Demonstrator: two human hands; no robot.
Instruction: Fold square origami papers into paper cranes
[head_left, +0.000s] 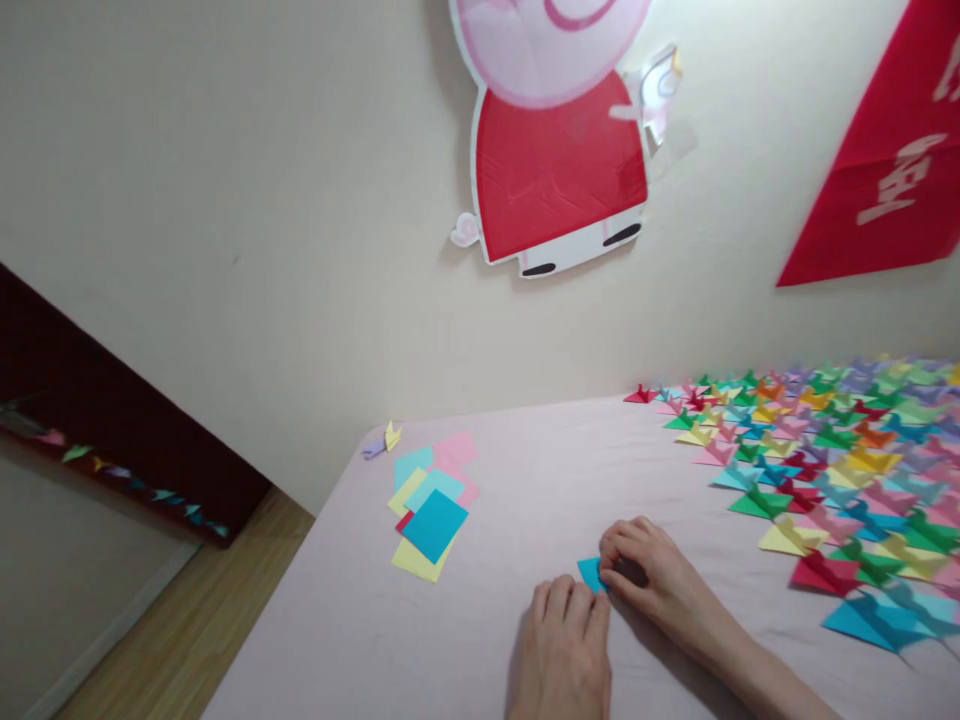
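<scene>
A small piece of blue origami paper (591, 573) lies on the pale pink sheet, mostly covered by my hands. My right hand (651, 568) is closed on its right side, with fingers curled and thumb against them. From below, my left hand (566, 640) reaches in with bent fingers held close together. Its index fingertip meets the paper's lower edge and its thumb is hidden. How the paper is folded under the fingers cannot be seen.
Left of my hands lie loose paper squares, a blue one (435, 525) on top. Two small folded pieces, one a yellow crane (391, 436), stand at the far left corner. Rows of colourful paper cranes (832, 470) cover the right side. A wall (300, 250) rises behind.
</scene>
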